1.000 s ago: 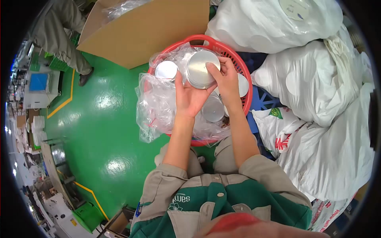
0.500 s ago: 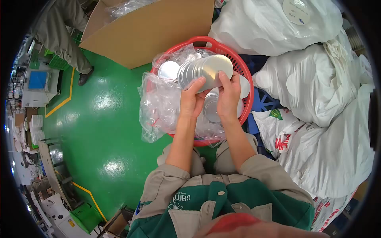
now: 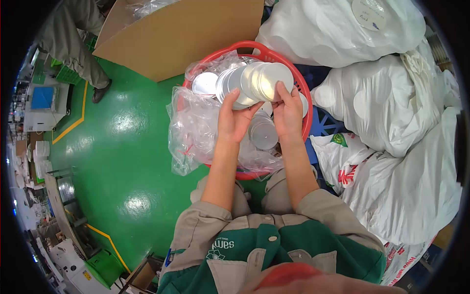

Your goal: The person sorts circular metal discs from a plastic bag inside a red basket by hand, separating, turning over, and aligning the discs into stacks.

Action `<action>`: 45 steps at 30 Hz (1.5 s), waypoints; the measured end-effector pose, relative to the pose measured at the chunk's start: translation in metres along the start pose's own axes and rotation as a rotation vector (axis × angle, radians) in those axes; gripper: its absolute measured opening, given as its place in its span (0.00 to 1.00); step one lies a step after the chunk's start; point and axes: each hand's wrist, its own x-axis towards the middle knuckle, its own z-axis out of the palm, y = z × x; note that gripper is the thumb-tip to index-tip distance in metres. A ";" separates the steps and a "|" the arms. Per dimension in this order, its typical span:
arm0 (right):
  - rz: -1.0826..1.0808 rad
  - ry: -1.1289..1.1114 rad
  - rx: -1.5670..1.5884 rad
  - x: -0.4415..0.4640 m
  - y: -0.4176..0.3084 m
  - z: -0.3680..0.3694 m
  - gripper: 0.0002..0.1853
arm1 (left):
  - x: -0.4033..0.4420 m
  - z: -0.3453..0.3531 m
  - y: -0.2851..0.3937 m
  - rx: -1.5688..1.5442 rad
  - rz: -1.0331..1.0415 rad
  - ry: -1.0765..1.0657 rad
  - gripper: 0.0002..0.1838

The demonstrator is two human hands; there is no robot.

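A fanned row of round metal discs [image 3: 262, 81] spans my two hands above the basket. My left hand [image 3: 234, 117] grips the left end of the row, its thumb on the front of the discs. At the right end, my right hand [image 3: 289, 108] pinches the discs with the thumb on top; its other fingers are partly hidden behind them. Below sits a red plastic basket [image 3: 307, 93] with clear plastic bags [image 3: 196, 127] in it and spilling over its left rim. More loose discs [image 3: 263, 134] lie in the basket under my hands, and another disc [image 3: 204, 83] rests at the left.
A large cardboard box [image 3: 196, 39] stands beyond the basket. Stuffed white bags [image 3: 372, 103] are piled at the right, with blue pallet parts [image 3: 325, 122] beside the basket. Another person's leg [image 3: 81, 54] shows at upper left on the green floor [image 3: 127, 161].
The discs have spread into a wider fan, tilted to show more of their faces. My right hand has shifted slightly right, and the left slightly left.
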 end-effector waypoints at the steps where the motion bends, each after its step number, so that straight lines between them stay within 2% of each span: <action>1: 0.002 0.024 0.018 0.001 -0.001 -0.002 0.21 | 0.001 -0.002 -0.002 0.058 0.013 0.019 0.27; 5: 0.022 0.062 0.056 0.002 -0.002 -0.006 0.23 | 0.006 -0.010 -0.004 0.108 0.056 0.062 0.26; 11: -0.001 -0.021 -0.015 0.000 -0.004 0.000 0.23 | 0.006 -0.010 -0.003 0.139 0.088 0.098 0.25; 16: -0.006 0.009 -0.065 -0.002 -0.001 0.003 0.15 | 0.005 -0.006 -0.004 0.213 0.140 0.120 0.25; 27: 0.095 -0.061 -0.010 0.002 -0.004 -0.005 0.19 | 0.005 -0.007 -0.002 0.195 0.150 0.162 0.26; 32: 0.094 0.103 0.229 0.014 -0.010 -0.021 0.20 | 0.004 -0.005 -0.002 0.259 0.148 0.155 0.26; 34: 0.094 0.145 0.325 0.018 -0.017 -0.027 0.18 | 0.004 -0.002 -0.001 0.222 0.142 0.167 0.23; 35: 0.117 0.127 0.350 0.019 -0.021 -0.030 0.17 | 0.005 -0.003 -0.002 0.193 0.137 0.174 0.22; 36: 0.139 0.109 0.375 0.020 -0.023 -0.033 0.17 | 0.005 -0.005 0.000 0.200 0.109 0.170 0.29; 40: 0.153 -0.008 0.382 0.021 -0.026 -0.032 0.18 | 0.004 -0.003 -0.002 0.215 0.103 0.154 0.30; 42: 0.163 -0.014 0.354 0.019 -0.025 -0.028 0.19 | 0.002 0.000 -0.003 0.227 0.136 0.128 0.27; 45: 0.200 -0.005 0.287 0.015 -0.025 -0.022 0.22 | 0.002 0.001 -0.002 0.229 0.126 0.118 0.28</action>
